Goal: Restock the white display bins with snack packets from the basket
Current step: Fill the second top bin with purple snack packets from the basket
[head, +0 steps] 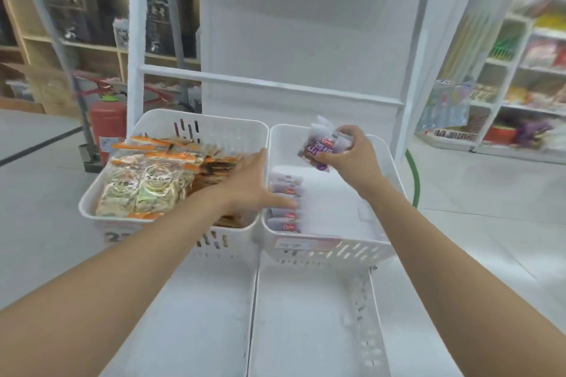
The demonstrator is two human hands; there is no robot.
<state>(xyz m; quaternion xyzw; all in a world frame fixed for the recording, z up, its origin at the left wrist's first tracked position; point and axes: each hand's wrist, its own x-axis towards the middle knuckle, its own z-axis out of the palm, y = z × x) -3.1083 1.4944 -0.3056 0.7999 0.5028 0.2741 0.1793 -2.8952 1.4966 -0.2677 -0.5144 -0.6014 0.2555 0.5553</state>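
Two white display bins stand side by side on a white shelf. The left bin [202, 127] is packed with orange and pale green snack packets [147, 184]. In the right bin [387, 159], a row of white and purple packets [286, 190] stands along its left side. My right hand [349, 156] grips a purple snack packet [321, 144] above the back of the right bin. My left hand [254, 184] reaches across the divide between the bins, fingers straight, thumb touching the row of purple packets.
Two white bins [309, 315] sit on the lower shelf in front. A white rack frame [136, 40] rises behind. A red fire extinguisher [107, 128] stands on the floor at left. Stocked shelves [520, 70] line the right side. The basket is out of view.
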